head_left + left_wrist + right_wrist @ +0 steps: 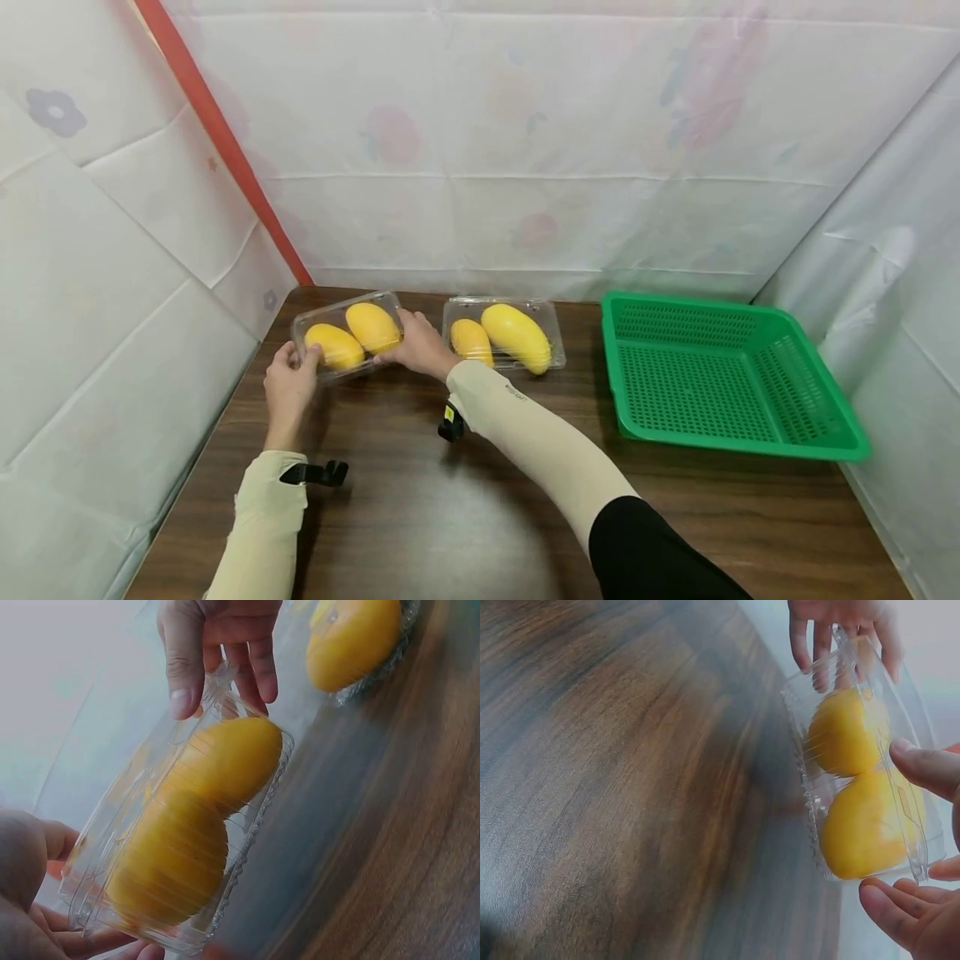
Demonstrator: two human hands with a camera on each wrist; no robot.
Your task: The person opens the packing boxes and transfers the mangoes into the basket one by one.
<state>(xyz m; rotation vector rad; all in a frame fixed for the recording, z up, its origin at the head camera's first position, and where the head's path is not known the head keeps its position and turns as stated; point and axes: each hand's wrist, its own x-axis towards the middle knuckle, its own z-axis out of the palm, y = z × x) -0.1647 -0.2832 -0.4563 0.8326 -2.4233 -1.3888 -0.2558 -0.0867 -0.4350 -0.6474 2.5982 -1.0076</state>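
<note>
A clear plastic clamshell box (347, 357) with two yellow mangoes inside is held between both hands at the table's back left. My left hand (291, 386) grips the box's left end, its fingers partly behind the plastic. At the opposite end, my right hand (423, 346) grips the box with the thumb on one side and fingers on the other. Through the plastic, the mangoes (169, 855) lie against each other, and the box is tilted. In the right wrist view the thumb of the right hand (930, 772) lies along the lid edge.
A second clear box (557, 333) with two yellow mangoes (517, 336) stands at the back, just right of the right hand. Farther right is a green perforated plastic basket (628, 425). White patterned sheeting (525, 150) encloses the brown wooden table (420, 517) behind and at the sides.
</note>
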